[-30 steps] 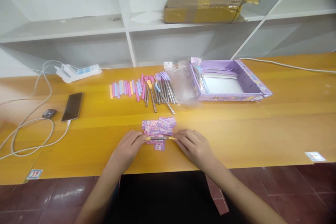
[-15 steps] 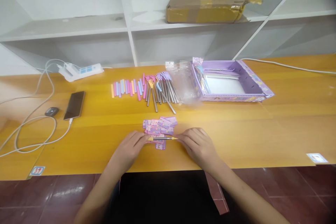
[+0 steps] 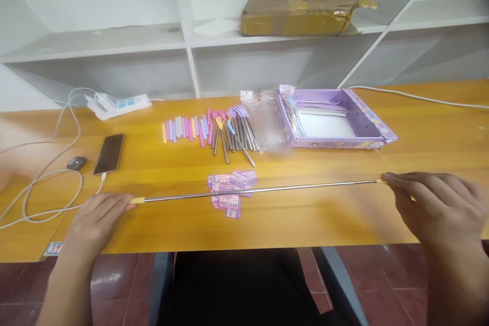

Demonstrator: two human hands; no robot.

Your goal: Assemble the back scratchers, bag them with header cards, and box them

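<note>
A telescopic back scratcher (image 3: 263, 189) is stretched out long across the desk, its thin metal rod nearly level. My left hand (image 3: 100, 216) is closed round the yellow handle at its left end. At the far right, my right hand (image 3: 439, 204) grips the other yellow end, whose claw is mostly hidden by the fingers. Beneath the rod lies a loose pile of pink and purple cards (image 3: 233, 183). Behind the cards rest several collapsed back scratchers (image 3: 240, 130) with coloured claws, beside a row of pastel handle sleeves (image 3: 185, 127).
Clear plastic bags (image 3: 271, 122) lie against a purple box (image 3: 340, 143) holding a bagged scratcher. To the left are a phone (image 3: 109, 154), a dark mouse-like object (image 3: 76, 163), white cables and a power strip (image 3: 119, 105). A taped carton (image 3: 298, 15) sits on the shelf behind.
My hands have moved far apart, left hand leftward and right hand rightward. The back scratcher between them has gone from short to fully drawn out.
</note>
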